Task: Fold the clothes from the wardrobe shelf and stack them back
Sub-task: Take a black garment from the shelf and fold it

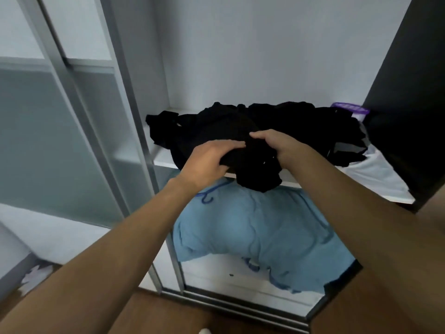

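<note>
A heap of unfolded black clothes covers the white wardrobe shelf. One black garment hangs over the shelf's front edge. My left hand grips this garment from the left, fingers laid over its top and thumb under the cloth. My right hand grips the same garment from the right, its fingers hidden in the fabric. A white garment lies at the right end of the shelf, partly under the black heap.
A light blue garment on a blue hanger hangs below the shelf. A purple-rimmed container stands at the shelf's back right. Sliding door frames stand on the left, a dark panel on the right, wooden floor below.
</note>
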The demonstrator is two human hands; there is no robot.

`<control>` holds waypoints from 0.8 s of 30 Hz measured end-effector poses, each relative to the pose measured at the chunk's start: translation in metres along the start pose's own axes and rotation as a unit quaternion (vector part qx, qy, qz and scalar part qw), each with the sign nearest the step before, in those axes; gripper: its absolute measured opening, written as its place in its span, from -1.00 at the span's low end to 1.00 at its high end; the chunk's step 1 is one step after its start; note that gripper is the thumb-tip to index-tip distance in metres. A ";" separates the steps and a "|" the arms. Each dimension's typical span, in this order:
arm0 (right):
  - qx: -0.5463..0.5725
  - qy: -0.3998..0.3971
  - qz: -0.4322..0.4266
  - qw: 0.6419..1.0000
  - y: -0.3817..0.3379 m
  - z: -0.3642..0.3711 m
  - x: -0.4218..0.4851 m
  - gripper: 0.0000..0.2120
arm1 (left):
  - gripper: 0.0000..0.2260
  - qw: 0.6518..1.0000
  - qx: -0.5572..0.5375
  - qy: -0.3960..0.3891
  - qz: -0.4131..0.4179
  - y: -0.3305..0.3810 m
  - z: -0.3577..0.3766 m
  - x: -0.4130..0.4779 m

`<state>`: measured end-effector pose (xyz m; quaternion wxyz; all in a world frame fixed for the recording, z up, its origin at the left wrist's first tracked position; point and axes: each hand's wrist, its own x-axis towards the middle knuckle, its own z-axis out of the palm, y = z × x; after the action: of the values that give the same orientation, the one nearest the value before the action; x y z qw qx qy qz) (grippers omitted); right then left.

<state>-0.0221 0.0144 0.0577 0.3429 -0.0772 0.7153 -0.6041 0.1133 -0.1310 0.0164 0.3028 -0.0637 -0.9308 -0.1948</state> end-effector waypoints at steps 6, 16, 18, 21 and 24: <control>0.050 -0.123 -0.039 0.990 0.042 0.007 -0.038 -0.52 | -0.88 0.983 -0.101 0.055 -0.145 0.026 -0.028 -0.026; -0.266 -0.110 -0.324 0.901 0.107 0.046 -0.132 -0.44 | -0.70 0.945 -0.198 0.037 -0.257 0.042 -0.095 -0.096; -0.312 -0.123 -0.346 0.876 0.119 0.066 -0.151 -0.12 | -0.65 0.935 -0.214 0.040 -0.280 0.048 -0.113 -0.120; -0.344 -0.122 -0.318 0.875 0.143 0.099 -0.182 0.11 | -0.76 0.927 -0.229 0.026 -0.295 0.052 -0.142 -0.159; -0.366 -0.019 -0.317 0.875 0.188 0.125 -0.212 -0.10 | -0.84 0.922 -0.238 0.014 -0.305 0.054 -0.166 -0.195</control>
<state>0.2676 0.0728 -0.0350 0.0936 -0.4312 0.8158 -0.3737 0.3732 -0.1486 0.0423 0.2181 0.1560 -0.8268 -0.4945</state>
